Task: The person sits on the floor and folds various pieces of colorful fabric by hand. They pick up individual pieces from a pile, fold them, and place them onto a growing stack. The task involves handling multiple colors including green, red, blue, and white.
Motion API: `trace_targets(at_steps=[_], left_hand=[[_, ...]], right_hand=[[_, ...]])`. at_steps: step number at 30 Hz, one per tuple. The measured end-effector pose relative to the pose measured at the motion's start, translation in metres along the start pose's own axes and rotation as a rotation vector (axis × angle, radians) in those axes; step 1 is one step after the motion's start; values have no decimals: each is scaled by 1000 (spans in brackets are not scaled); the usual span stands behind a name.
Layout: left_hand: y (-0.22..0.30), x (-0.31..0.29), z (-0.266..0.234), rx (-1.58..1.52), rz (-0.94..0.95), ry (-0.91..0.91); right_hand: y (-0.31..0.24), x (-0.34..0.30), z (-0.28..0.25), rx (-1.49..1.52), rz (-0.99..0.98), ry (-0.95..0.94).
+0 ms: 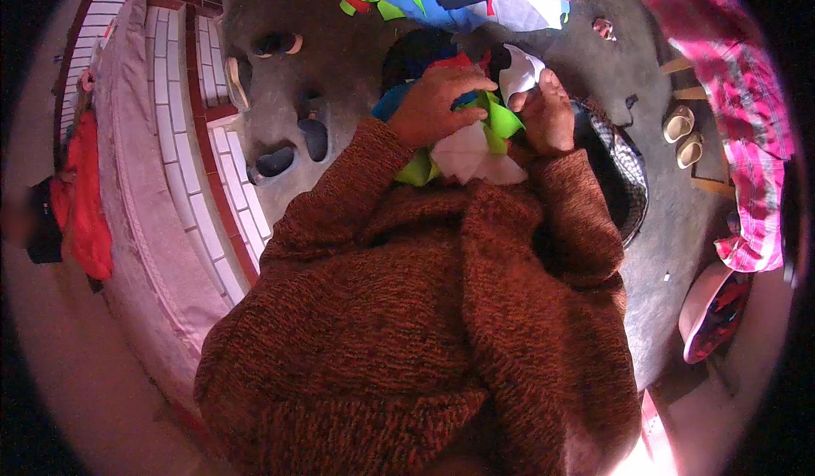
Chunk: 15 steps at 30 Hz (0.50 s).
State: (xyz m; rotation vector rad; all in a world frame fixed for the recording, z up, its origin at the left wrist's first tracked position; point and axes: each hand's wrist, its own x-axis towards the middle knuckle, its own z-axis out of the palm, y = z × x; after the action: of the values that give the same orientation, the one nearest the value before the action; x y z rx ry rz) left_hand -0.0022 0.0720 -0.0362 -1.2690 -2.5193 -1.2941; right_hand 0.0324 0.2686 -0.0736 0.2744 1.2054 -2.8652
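My right hand (550,113) is closed, with a white piece of cloth (519,72) pinched at its fingers and standing up from them. To its left, my left hand (440,105) curves over the cloth scraps, thumb and fingers apart; I see nothing gripped in it. Beneath both hands lies a heap of scraps in my lap: bright green pieces (503,120), pale pinkish-white pieces (465,154), and some blue, red and dark ones. Part of this heap is hidden by my hands and brown knitted sleeves.
Ahead lies a big pile of colourful cloth scraps (458,1). Dark slippers (314,139) lie on the floor at left, pale shoes (679,126) at right. A pink checked cloth (730,77) drapes at right above a pink basin (709,306). A white-tiled ledge (178,137) runs along the left.
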Motion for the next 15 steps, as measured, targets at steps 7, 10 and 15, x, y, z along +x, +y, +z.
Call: trace_targets(at_steps=[7,10,15], left_hand=[[-6,-5,9,83,41,10],[6,1,0,-86,4,-4],[7,-2,-6,-317,-100,55]], right_hand=[[-1,-1,0,24,-10,9],[-1,-2,-3,38,-20,-1],[-2,-1,2,71,-45,-70]])
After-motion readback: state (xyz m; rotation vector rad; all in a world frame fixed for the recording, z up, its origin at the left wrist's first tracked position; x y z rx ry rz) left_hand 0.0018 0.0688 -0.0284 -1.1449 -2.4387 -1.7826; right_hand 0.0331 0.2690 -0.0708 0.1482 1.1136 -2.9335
